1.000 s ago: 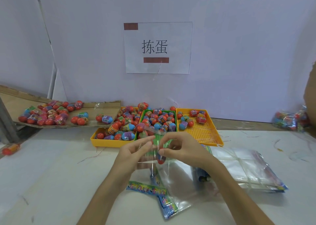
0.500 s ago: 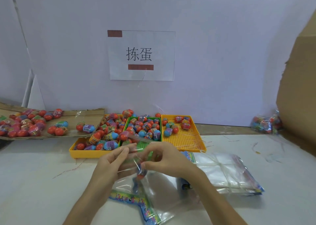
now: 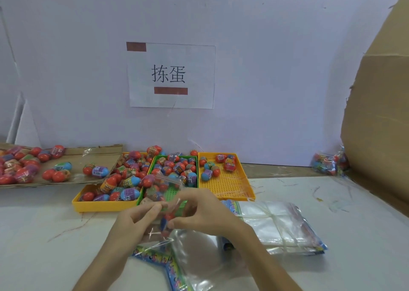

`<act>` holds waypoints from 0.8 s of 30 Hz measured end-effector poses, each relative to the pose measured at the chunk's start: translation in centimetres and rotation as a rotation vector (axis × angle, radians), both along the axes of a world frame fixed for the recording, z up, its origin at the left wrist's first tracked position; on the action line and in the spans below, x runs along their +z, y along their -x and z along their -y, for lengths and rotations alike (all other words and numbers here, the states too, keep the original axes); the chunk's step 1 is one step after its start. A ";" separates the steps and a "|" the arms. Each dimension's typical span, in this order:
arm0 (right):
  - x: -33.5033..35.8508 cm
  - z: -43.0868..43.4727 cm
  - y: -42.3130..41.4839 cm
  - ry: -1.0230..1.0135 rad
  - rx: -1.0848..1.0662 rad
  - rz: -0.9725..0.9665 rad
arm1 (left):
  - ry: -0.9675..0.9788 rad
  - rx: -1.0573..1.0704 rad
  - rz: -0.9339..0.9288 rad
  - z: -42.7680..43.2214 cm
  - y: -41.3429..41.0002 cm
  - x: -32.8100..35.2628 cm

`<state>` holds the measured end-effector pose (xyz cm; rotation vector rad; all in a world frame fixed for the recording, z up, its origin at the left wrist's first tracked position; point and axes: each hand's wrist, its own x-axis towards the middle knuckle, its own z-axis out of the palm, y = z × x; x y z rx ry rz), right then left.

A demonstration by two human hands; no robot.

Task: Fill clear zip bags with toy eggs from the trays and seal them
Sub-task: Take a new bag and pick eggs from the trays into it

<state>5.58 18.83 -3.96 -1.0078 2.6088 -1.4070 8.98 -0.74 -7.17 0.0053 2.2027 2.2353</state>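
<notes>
Pinching a clear bag [image 3: 165, 186] near its mouth, with thumbs and fingertips of the left hand [image 3: 137, 222] and the right hand [image 3: 205, 213] curled onto the film, hands nearly touching, just in front of the green tray [image 3: 177, 156]. Holding the bag upright, top rising over that tray's near end, with one blurred red-and-blue egg [image 3: 165, 221] hanging inside between the hands. Lying under the wrists on the table [image 3: 44, 235], nearer than the green tray: flat bags [image 3: 194, 259] with printed strips. Resting in front and to the right of the green tray: a tied stack [image 3: 276, 224] of empty bags. Filling the far part of the green tray: loose eggs [image 3: 172, 169]. Touching the green tray's left side: a left yellow tray [image 3: 106, 205], heaped with eggs. Touching its right side: a right yellow tray [image 3: 228, 186], carrying a few eggs at the far end. Lying farther left of the green tray: cardboard [image 3: 73, 155] spread with more eggs. Sitting well to the right of the green tray, beside a box [image 3: 380, 113]: a full bag [image 3: 329, 163]. Hanging on the wall above the green tray: a sign [image 3: 171, 76].
</notes>
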 end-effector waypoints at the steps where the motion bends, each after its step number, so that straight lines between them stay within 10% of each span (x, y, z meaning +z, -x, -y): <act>1: 0.0 0.0 0.1 -0.014 0.003 -0.007 | 0.019 -0.001 -0.005 -0.1 -0.1 0.0; 24: 0.2 0.4 0.0 0.129 -0.126 -0.141 | -0.078 0.043 0.006 -0.2 -0.6 1.0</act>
